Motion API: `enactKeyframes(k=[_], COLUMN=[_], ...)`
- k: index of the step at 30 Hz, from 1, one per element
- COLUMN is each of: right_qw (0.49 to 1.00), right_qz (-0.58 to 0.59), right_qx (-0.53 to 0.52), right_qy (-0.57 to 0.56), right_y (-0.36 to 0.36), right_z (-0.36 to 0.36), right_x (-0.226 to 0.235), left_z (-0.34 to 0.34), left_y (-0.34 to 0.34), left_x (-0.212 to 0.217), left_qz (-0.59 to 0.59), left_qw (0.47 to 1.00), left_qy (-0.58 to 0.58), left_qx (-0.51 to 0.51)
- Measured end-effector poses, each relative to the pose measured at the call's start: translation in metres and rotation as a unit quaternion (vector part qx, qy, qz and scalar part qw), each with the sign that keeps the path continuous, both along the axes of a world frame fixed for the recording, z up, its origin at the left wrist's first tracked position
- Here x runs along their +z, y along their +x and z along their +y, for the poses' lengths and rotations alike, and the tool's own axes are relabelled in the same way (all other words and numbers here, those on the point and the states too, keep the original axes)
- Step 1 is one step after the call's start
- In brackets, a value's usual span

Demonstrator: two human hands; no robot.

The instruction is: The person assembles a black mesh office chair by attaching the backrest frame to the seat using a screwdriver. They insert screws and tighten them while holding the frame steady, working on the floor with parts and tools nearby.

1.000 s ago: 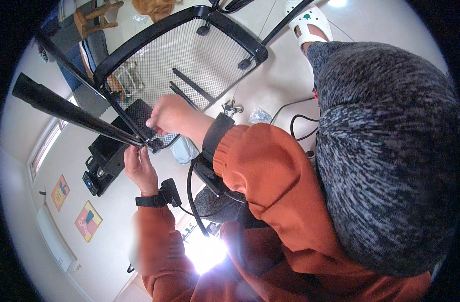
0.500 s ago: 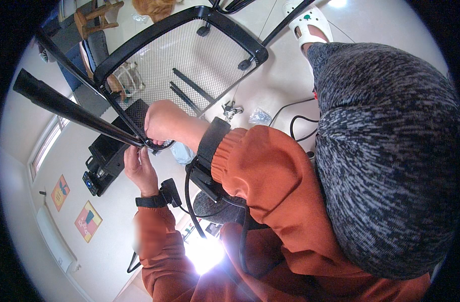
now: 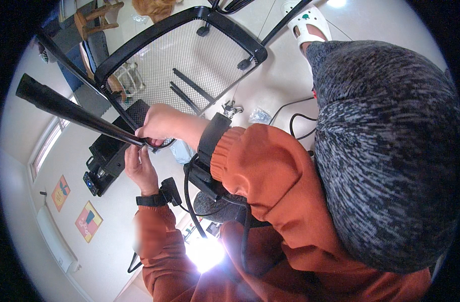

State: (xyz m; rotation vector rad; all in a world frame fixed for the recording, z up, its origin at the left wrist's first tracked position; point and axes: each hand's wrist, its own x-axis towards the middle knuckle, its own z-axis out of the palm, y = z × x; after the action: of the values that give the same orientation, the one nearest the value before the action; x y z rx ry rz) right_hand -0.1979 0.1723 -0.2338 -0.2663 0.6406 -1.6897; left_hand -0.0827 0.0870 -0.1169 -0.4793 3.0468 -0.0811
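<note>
A long black tapered bar point(image 3: 74, 111) runs from the upper left down to the middle. My right hand point(image 3: 162, 123) reaches in from the right in an orange sleeve with a black wrist strap, and is closed over the bar's lower end where it meets the black chair frame. My left hand point(image 3: 139, 166), with a black band on its wrist, sits just below and its fingers pinch the same end from underneath. Behind both hands lies a black mesh chair back point(image 3: 189, 53). What sits between the fingers is hidden.
Two loose black rods point(image 3: 189, 89) lie on the mesh. Small metal fittings point(image 3: 232, 108), a clear plastic bag point(image 3: 260, 116) and black cables point(image 3: 295, 120) lie on the pale floor. A foot in a white sandal point(image 3: 310, 25) stands beyond. A grey knit hat point(image 3: 386, 151) fills the right.
My right hand has slid a little left and down along the frame onto the bar's end. The left hand and the bar have stayed where they were.
</note>
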Motion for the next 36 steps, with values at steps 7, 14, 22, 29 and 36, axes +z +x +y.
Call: enactKeyframes(k=[7,14,22,29,36], right_qw=[0.99,0.992,0.996,0.998,0.999], right_qz=[-0.111,-0.073,0.021,-0.062,0.048], right_qx=[0.061,0.035,-0.064,-0.011,0.001], right_qy=[-0.056,-0.096,-0.05,-0.021,0.004], right_y=[-0.003,0.009,0.007,-0.002,0.006], right_z=[-0.002,-0.02,-0.011,-0.001,-0.02], right_x=[-0.005,-0.015,-0.012,-0.001,-0.008], left_z=[0.003,0.004,0.004,0.001,0.004], left_y=[-0.003,-0.003,-0.003,-0.001,-0.002], left_x=[-0.001,-0.002,0.0,0.0,0.0], left_qz=[0.001,-0.002,-0.002,0.007,0.008], left_qw=[1.0,1.0,1.0,1.0,1.0], left_qy=[0.007,0.008,-0.004,0.003,0.012], left_qx=[-0.01,-0.017,0.0,0.007,0.025])
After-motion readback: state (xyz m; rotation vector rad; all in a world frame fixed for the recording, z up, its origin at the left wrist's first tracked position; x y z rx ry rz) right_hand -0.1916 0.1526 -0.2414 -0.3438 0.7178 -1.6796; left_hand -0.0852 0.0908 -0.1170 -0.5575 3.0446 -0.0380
